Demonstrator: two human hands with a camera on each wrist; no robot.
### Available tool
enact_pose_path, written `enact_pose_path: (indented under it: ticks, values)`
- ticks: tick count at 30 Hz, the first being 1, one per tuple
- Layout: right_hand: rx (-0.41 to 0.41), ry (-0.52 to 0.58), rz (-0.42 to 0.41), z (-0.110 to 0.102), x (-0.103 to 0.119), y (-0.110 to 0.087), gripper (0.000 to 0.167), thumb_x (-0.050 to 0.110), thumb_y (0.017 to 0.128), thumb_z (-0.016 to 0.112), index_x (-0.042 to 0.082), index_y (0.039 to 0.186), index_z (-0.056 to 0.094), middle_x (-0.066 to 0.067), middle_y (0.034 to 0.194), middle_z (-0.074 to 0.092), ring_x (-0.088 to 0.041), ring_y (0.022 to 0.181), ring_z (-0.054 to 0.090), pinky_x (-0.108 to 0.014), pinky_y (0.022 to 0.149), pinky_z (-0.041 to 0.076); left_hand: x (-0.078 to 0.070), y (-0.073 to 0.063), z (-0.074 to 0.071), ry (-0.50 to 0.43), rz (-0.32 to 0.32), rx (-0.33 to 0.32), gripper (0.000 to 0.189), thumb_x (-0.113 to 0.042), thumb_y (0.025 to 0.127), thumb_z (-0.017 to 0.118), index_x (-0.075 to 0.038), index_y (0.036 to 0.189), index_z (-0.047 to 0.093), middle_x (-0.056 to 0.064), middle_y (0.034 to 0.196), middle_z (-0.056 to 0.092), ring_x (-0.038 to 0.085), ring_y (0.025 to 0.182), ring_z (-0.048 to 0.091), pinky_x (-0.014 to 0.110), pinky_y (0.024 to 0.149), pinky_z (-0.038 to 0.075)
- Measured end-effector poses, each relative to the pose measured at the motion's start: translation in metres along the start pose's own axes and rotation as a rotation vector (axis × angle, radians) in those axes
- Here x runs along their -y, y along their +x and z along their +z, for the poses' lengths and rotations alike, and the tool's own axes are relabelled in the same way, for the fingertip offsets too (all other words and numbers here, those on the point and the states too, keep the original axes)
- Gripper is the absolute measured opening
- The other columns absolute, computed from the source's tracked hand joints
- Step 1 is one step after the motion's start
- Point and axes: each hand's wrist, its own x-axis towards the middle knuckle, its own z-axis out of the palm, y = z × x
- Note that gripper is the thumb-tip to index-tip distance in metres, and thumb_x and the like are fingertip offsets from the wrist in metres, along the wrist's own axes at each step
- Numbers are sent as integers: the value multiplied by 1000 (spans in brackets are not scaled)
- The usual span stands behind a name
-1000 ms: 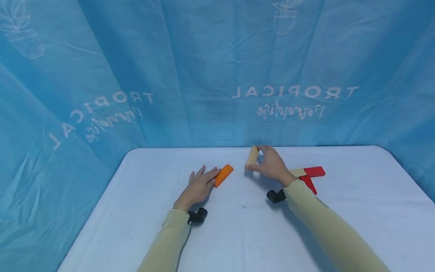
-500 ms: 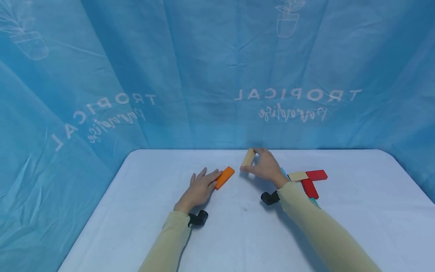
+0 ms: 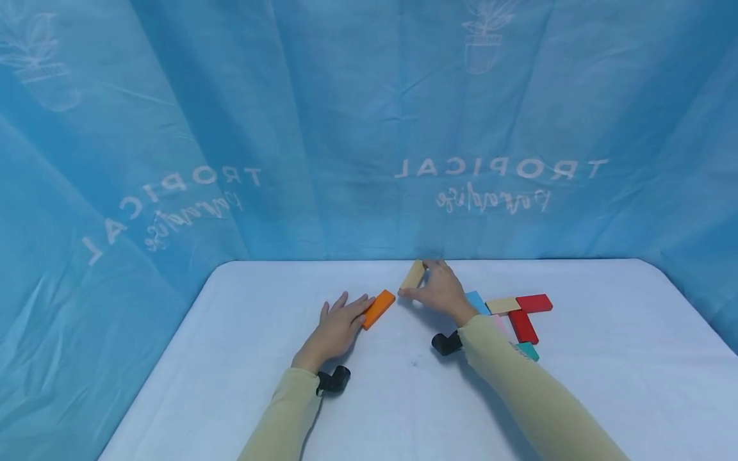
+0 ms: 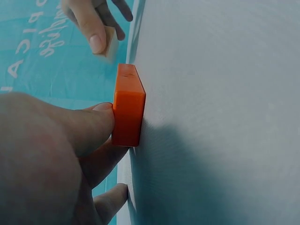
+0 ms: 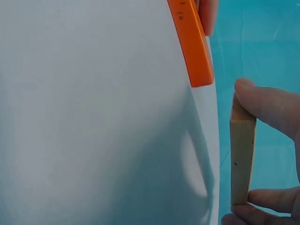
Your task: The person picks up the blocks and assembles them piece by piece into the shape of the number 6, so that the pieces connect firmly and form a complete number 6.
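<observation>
My left hand [image 3: 331, 330] lies low over the table with its fingers stretched out. Thumb and index finger touch an orange rectangular block [image 3: 380, 308], which rests on the white cloth. In the left wrist view, the thumb presses against the side of the orange block [image 4: 127, 112]. My right hand [image 3: 439, 291] holds a plain wooden block [image 3: 412, 274] above the cloth, pinched at its ends. The right wrist view has the thumb at one end of the wooden block [image 5: 242, 159] and fingers at the other. The orange block's near end lies just left of it.
Right of the right hand lie several flat blocks: red [image 3: 534, 303], another red [image 3: 523, 327], wooden [image 3: 503, 305], blue [image 3: 477, 302], pink [image 3: 500, 325] and green [image 3: 527, 350]. The right forearm partly covers this group. A blue curtain [image 3: 346, 128] hangs behind the white table [image 3: 403, 410].
My right hand has moved left with the wooden block, nearer the orange block. More of the blocks behind its forearm now show. The left hand stays at the orange block.
</observation>
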Motion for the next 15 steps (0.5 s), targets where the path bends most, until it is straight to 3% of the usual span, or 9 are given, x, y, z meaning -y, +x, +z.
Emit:
enact_pose_path:
  ticks: [15]
  values:
    - [-71, -47, 82, 18, 14, 5, 95, 56, 79, 77, -5, 146, 47, -25, 145, 48, -40, 127, 49, -54, 104, 45, 1, -2, 1, -4, 8, -3, 46, -23, 108, 49, -22, 153, 46, 0, 157, 42, 36, 152, 17, 65, 119, 3]
